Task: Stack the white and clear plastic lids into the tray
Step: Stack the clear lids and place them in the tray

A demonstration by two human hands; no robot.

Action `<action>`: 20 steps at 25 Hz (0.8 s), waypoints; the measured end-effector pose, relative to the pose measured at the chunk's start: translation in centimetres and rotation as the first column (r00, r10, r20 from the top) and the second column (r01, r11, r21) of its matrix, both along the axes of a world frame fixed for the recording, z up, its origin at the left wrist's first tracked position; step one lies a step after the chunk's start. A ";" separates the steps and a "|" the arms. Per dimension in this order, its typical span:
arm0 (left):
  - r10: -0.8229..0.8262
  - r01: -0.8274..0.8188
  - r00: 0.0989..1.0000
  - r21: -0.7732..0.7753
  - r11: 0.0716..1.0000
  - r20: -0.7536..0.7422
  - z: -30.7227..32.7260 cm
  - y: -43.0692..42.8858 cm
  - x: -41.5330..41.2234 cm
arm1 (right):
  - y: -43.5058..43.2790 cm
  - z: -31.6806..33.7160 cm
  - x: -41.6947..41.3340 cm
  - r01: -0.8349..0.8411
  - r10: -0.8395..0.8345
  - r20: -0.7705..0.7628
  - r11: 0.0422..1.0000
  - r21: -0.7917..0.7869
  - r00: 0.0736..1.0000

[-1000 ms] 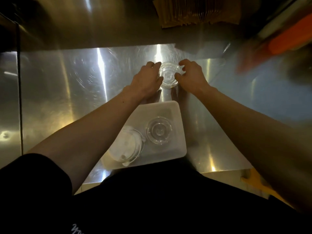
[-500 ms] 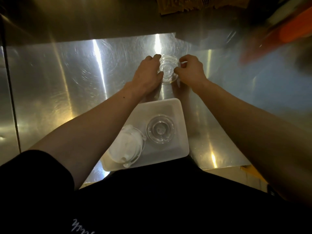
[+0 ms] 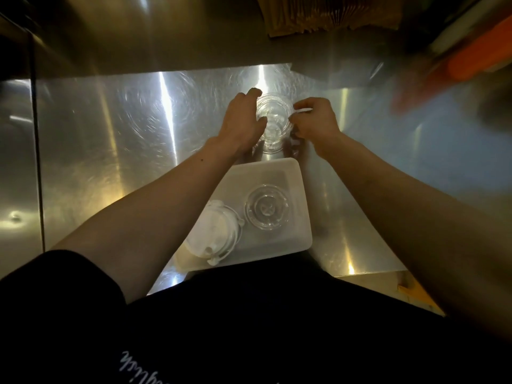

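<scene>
A stack of clear plastic lids [image 3: 273, 117] is held between both hands just beyond the tray, over the steel counter. My left hand [image 3: 241, 123] cups its left side and my right hand [image 3: 315, 121] pinches its right rim. The white rectangular tray [image 3: 299, 195] lies close to my body. Inside it a stack of clear lids [image 3: 267, 210] sits on the right and a stack of white lids [image 3: 214, 236] on the left, partly hidden by my left forearm.
The stainless steel counter [image 3: 110, 139] spreads to the left and right of the tray. A brown paper stack [image 3: 329, 15] rests at the back edge. Blurred orange objects [image 3: 471, 62] lie at the far right. The counter's front edge runs beside my right arm.
Both hands kept their hold on the clear lids; the stack now appears raised and tilted between them. The view shifted slightly.
</scene>
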State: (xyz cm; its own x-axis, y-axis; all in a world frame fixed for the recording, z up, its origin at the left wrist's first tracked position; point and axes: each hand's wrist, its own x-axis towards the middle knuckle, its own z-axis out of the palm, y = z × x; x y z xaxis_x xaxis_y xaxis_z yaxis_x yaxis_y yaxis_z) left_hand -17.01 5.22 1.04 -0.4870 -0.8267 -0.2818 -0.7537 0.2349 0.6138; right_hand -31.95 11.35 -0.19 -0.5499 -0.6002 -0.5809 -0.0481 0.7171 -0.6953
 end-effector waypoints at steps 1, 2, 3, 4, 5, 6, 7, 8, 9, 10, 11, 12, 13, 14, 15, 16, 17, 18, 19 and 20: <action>0.036 -0.036 0.999 0.022 0.999 -0.012 -0.1 0.2 0.1 | 0.2 0.0 0.1 0.016 -0.016 0.023 1.000 -0.002 1.000; 0.077 -0.076 0.997 0.043 0.996 -0.026 -0.2 0.3 0.3 | 0.4 0.1 0.3 0.028 -0.028 0.046 1.000 -0.001 0.999; 0.116 -0.114 0.993 0.054 0.992 -0.036 -0.2 0.4 0.4 | 0.5 0.0 0.4 0.035 -0.035 0.067 0.999 -0.004 0.997; 0.141 -0.139 0.989 0.053 0.989 -0.038 -0.2 0.4 0.5 | 0.6 0.0 0.5 0.038 -0.037 0.087 0.999 -0.012 0.995; 0.154 -0.152 0.987 0.049 0.987 -0.038 -0.2 0.5 0.6 | 0.7 0.0 0.6 0.044 -0.042 0.109 0.999 -0.020 0.993; 0.164 -0.162 0.986 0.048 0.986 -0.042 -0.1 0.5 0.7 | 0.8 0.1 0.7 0.052 -0.049 0.118 0.998 -0.023 0.992; 0.174 -0.172 0.983 0.048 0.984 -0.052 -0.1 0.5 0.7 | 0.8 0.1 0.7 0.063 -0.059 0.115 0.998 -0.025 0.992; 0.183 -0.180 0.981 0.047 0.982 -0.064 0.1 0.5 0.7 | 0.8 0.3 0.8 0.072 -0.068 0.112 0.997 -0.028 0.991; 0.189 -0.186 0.979 0.045 0.982 -0.077 0.3 0.5 0.7 | 0.8 0.5 0.9 0.083 -0.078 0.113 0.996 -0.034 0.990; 0.191 -0.188 0.978 0.042 0.981 -0.088 0.5 0.5 0.6 | 0.8 0.7 0.9 0.095 -0.089 0.116 0.995 -0.044 0.989; 0.194 -0.191 0.976 0.041 0.981 -0.095 0.7 0.5 0.6 | 0.7 0.8 0.9 0.104 -0.097 0.119 0.993 -0.054 0.988; 0.197 -0.194 0.975 0.039 0.980 -0.100 0.9 0.4 0.6 | 0.7 1.1 1.0 0.108 -0.099 0.122 0.992 -0.062 0.988; 0.200 -0.197 0.974 0.041 0.980 -0.107 1.1 0.4 0.6 | 0.7 1.2 1.0 0.110 -0.101 0.126 0.991 -0.070 0.987; 0.205 -0.201 0.972 0.046 0.979 -0.113 1.3 0.4 0.6 | 0.7 1.4 0.9 0.111 -0.100 0.128 0.991 -0.075 0.987; 0.211 -0.207 0.970 0.050 0.977 -0.118 1.5 0.4 0.6 | 0.7 1.5 0.9 0.112 -0.101 0.128 0.991 -0.078 0.987; 0.217 -0.212 0.968 0.050 0.976 -0.125 1.7 0.4 0.7 | 0.8 1.6 0.9 0.112 -0.100 0.127 0.990 -0.086 0.987; 0.221 -0.217 0.965 0.049 0.975 -0.138 2.0 0.5 0.9 | 0.9 1.7 0.9 0.110 -0.098 0.124 0.989 -0.099 0.987; 0.225 -0.220 0.962 0.045 0.974 -0.157 2.3 0.6 1.0 | 1.1 1.9 0.9 0.109 -0.095 0.118 0.987 -0.115 0.988; 0.227 -0.223 0.958 0.038 0.974 -0.177 2.7 0.8 1.2 | 1.3 2.1 1.0 0.109 -0.094 0.113 0.985 -0.135 0.989; 0.228 -0.227 0.955 0.028 0.974 -0.189 3.1 1.0 1.3 | 1.6 2.4 1.1 0.109 -0.092 0.111 0.982 -0.157 0.989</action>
